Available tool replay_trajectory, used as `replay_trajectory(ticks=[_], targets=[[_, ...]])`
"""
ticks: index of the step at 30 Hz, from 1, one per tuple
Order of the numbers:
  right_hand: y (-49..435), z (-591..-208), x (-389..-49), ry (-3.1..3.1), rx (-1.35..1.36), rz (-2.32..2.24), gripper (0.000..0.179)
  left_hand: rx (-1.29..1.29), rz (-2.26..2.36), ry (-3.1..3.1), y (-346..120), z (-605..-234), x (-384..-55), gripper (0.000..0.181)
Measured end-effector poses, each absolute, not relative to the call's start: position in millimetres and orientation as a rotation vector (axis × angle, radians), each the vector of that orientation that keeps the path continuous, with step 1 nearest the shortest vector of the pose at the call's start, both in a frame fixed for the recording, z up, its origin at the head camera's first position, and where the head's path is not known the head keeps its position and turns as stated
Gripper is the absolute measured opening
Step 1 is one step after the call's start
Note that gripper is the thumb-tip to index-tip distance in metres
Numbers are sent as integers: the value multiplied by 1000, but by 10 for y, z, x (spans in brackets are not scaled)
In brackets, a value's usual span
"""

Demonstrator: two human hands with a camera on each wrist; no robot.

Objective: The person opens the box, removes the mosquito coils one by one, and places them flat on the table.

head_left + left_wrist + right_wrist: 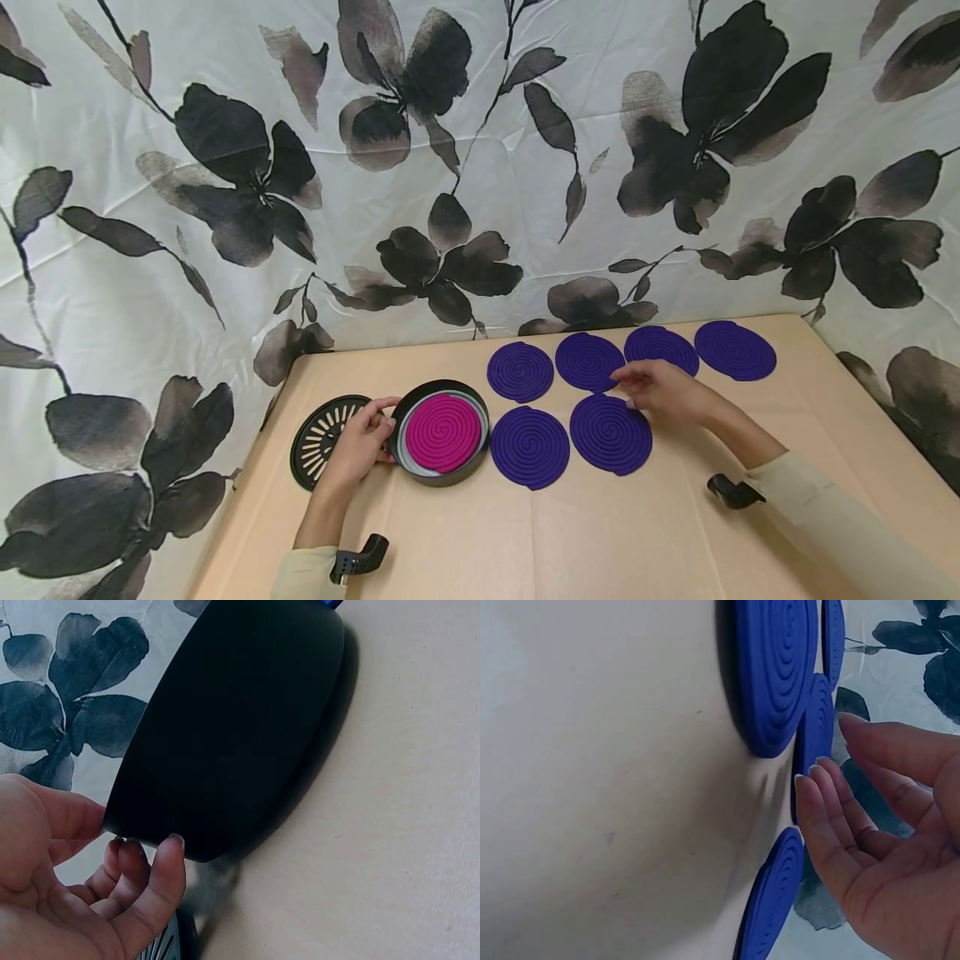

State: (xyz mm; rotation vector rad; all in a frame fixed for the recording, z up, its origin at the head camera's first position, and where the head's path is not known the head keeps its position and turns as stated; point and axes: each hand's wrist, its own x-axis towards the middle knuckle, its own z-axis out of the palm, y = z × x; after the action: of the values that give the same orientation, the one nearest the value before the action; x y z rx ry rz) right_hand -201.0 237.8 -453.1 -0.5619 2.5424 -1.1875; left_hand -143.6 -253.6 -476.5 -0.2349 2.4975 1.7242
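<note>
My left hand grips the near-left wall of a round black container, thumb and fingers at its edge in the left wrist view. A pink spiral coaster lies inside it, ringed by a grey inner rim. My right hand is among dark blue spiral coasters, with nothing between thumb and fingers. Below its fingertips lies one blue coaster; another blue coaster is just to their left. In the right wrist view the fingers are loosely bent, thumb apart, beside a blue coaster.
A slotted black round lid lies at the left, partly behind my left hand. Several blue coasters, among them a far-right coaster, lie in two rows on the light table. A floral cloth hangs behind the table.
</note>
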Motion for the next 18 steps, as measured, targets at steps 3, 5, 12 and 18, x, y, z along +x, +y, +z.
replay_trajectory(ticks=[3, 5, 12, 18], targets=[[2328, -4492, -2017, 2564, -566, -1174, 37, -238, 1719, 2502, -2530, -4754, -1432, 36], [2289, -4464, -2022, 2565, -569, -1181, 37, -241, 1715, 2502, -2531, -4748, -1433, 36], [2159, -4395, -2040, 2553, -601, -1212, 38, -254, 1721, 2494, -2538, -4756, -1444, 35], [2033, -4349, -2067, 2557, -639, -1206, 39, -268, 1727, 2480, -2542, -4764, -1451, 35]])
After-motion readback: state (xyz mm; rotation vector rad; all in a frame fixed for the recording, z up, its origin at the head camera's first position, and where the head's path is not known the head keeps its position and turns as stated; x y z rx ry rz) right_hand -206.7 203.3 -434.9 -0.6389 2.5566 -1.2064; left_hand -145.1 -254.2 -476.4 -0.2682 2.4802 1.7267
